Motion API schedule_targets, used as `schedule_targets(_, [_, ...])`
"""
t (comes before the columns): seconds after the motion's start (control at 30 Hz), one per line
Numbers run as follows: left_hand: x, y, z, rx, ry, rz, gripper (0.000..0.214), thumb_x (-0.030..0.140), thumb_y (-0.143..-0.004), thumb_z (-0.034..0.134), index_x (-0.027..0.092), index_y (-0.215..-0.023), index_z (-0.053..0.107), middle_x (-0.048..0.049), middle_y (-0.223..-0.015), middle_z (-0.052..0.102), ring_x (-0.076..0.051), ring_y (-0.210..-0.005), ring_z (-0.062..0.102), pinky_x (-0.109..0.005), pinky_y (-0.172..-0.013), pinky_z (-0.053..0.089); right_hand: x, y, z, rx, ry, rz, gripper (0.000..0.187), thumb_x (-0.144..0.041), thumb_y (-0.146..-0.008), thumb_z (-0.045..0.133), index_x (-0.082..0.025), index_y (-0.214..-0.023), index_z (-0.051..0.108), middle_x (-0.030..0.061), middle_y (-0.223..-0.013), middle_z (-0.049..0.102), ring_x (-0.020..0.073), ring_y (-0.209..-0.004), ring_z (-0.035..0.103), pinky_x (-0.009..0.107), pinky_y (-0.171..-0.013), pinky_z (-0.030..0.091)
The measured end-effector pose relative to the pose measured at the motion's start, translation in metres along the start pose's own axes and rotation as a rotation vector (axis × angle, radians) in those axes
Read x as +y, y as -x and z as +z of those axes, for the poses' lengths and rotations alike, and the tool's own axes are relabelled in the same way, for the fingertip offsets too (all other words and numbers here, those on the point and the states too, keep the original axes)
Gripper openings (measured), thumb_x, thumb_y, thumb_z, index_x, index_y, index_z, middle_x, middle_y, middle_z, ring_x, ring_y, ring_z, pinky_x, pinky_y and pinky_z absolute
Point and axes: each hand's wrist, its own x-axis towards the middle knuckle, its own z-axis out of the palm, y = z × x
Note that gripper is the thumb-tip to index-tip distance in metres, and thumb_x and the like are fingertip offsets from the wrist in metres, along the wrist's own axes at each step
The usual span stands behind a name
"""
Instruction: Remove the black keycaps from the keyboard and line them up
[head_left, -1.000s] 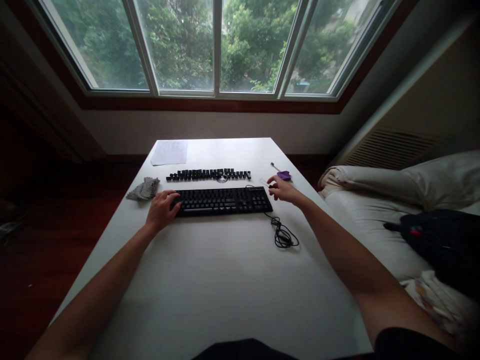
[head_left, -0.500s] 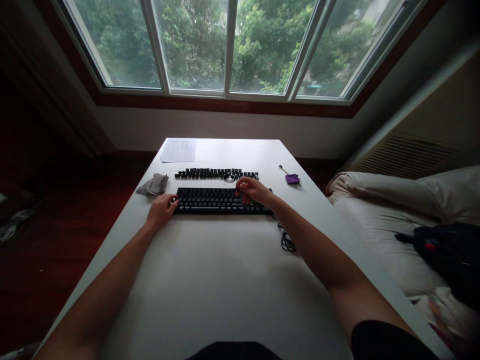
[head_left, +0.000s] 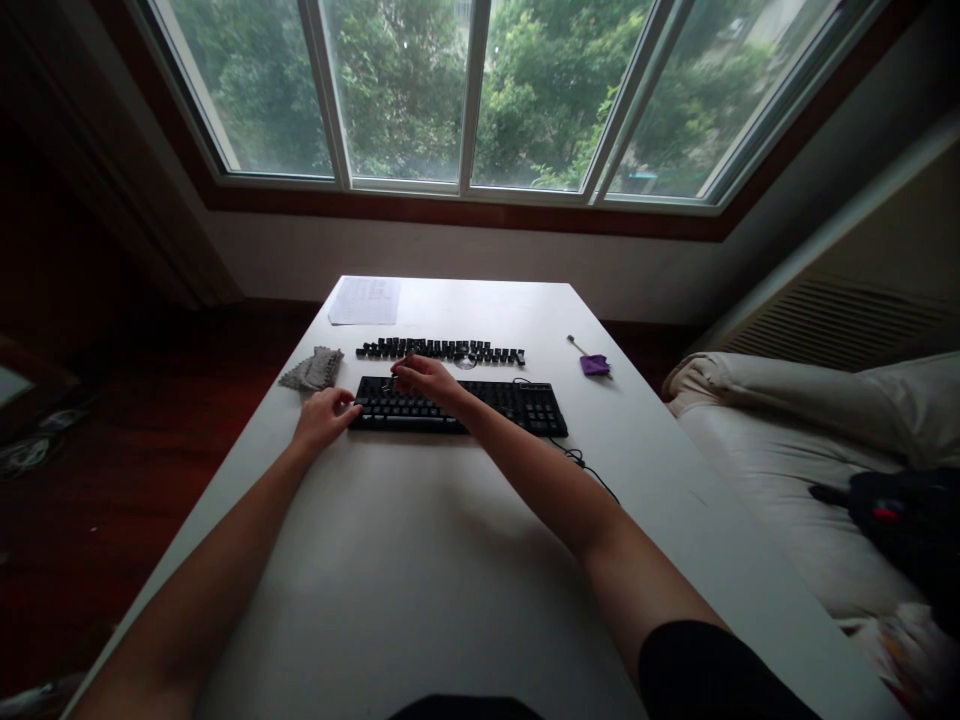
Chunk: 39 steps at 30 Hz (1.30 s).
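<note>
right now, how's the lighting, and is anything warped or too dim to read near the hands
Head view: backlit by the window, the white table glows while the floor at left is nearly black; the wide lens bows window frame and table edges; the keyboard shows little key detail, and whether the right hand pinches anything over it is too small to tell.

right hand [head_left: 420, 378] from beside the purple item [head_left: 595, 365] to the keyboard's [head_left: 525, 405] left half
</note>
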Motion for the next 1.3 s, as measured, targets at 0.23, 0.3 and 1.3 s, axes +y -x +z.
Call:
schedule_targets(0.23, [-0.008, -0.002, -0.001, -0.03, 0.034, 0.021, 0.037, 0.053, -0.086, 0.059, 0.022, -0.102, 0.07, -0.005, -0.093, 0.069, -0.024, -0.088, 0.059, -0.035, -0.083, 0.045, 0.021, -0.048, 0.033, 0.057, 0.317, -0.075, 0.025, -0.043, -0.089, 0.065, -0.021, -0.097, 0.073, -0.0026, -0.072, 0.066, 0.0131, -0.067, 0.059, 0.024, -0.065, 0.044])
schedule_targets(0.3, [-0.009, -0.002, 0.0, -0.029, 0.051, 0.022, 0.037, 0.053, -0.086, 0.06, 0.022, -0.103, 0.07, -0.0052, -0.096, 0.07, -0.024, -0.089, 0.059, -0.035, -0.083, 0.044, 0.023, -0.056, 0.039, 0.064, 0.355, -0.076, 0.022, -0.037, -0.092, 0.061, -0.019, -0.098, 0.072, -0.0021, -0.073, 0.067, 0.0128, -0.068, 0.06, 0.023, -0.066, 0.044])
schedule_targets(1.3, [-0.006, -0.001, 0.005, 0.009, 0.04, 0.046, 0.033, 0.047, -0.09, 0.057, 0.023, -0.108, 0.07, -0.0057, -0.095, 0.071, -0.026, -0.089, 0.059, -0.037, -0.084, 0.043, 0.029, -0.055, 0.034, 0.009, 0.082, -0.03, 0.033, -0.014, -0.089, 0.048, -0.021, -0.12, 0.059, -0.0053, -0.071, 0.06, 0.0116, -0.056, 0.062, 0.022, -0.057, 0.049])
